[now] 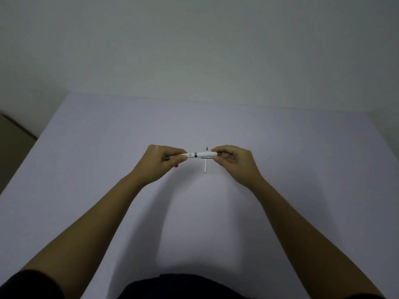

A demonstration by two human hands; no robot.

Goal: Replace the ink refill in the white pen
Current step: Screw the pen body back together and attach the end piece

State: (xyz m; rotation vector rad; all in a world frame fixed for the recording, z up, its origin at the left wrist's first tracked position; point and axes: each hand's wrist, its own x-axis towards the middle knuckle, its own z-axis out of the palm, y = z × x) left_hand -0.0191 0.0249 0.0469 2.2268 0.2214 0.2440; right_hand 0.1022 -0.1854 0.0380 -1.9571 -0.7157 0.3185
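Spanning most of the view, the pale table (86, 169) is the landmark; everything else sits above or on its middle. Both forearms reach fwd over it. Left hand (164, 159) is pinched around one end of the white pen (199, 154), thumb + fingers closed on the barrel; right hand (232, 157) is pinched on the other end, approx level, pen held horizontal just above the table centre. A dark ring shows mid-pen, prob the joint where it unscrews. Directly under the pen, lying on the table crosswise, is a thin white refill (205, 167) w/ dark tip at its far end. Pen looks light, rigid, smooth plastic, likely slippery, so grip either side of the ring and twist. Refill looks thin, bendy; take it mid-length, not by the tip.
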